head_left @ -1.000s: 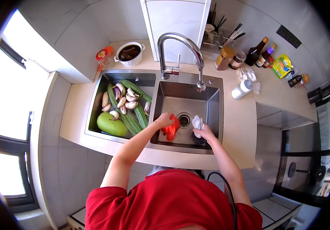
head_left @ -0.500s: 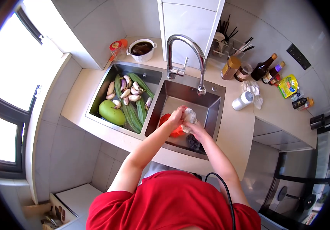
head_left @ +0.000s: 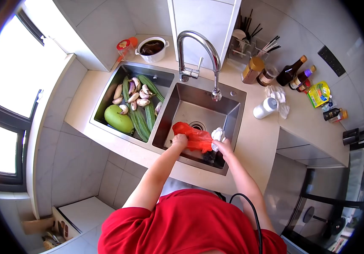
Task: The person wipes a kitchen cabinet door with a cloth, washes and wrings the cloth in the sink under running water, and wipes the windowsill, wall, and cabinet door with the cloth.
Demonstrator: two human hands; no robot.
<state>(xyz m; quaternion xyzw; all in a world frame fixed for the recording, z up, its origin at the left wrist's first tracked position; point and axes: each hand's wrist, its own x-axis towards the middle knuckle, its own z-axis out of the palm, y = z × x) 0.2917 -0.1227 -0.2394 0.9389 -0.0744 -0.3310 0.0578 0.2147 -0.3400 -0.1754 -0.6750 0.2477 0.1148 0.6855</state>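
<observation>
A red plastic bag (head_left: 194, 136) is stretched across the right sink basin (head_left: 233, 122) between my two hands. My left hand (head_left: 180, 140) is closed on the bag's left end. My right hand (head_left: 223, 147) grips a crumpled white bundle (head_left: 218, 134), which could be cloth or thin plastic. The bag's right end meets this bundle, and I cannot tell whether my right fingers pinch the bag too. Low in the basin, partly hidden under the bag, lies a dark mesh-like clump (head_left: 208, 156). The drain (head_left: 197, 125) shows just behind the bag.
The left basin (head_left: 163, 74) holds several small eggplants (head_left: 143, 102), long green gourds (head_left: 139, 125) and a large round green gourd (head_left: 118, 119). A chrome faucet (head_left: 199, 36) arches over the right basin. A white bottle (head_left: 265, 108) and several seasoning bottles (head_left: 291, 72) stand to the right.
My hands have moved apart. The left has taken hold of the red bag and pulled it leftward; the right has shifted right and down with the white bundle. The view has shifted slightly.
</observation>
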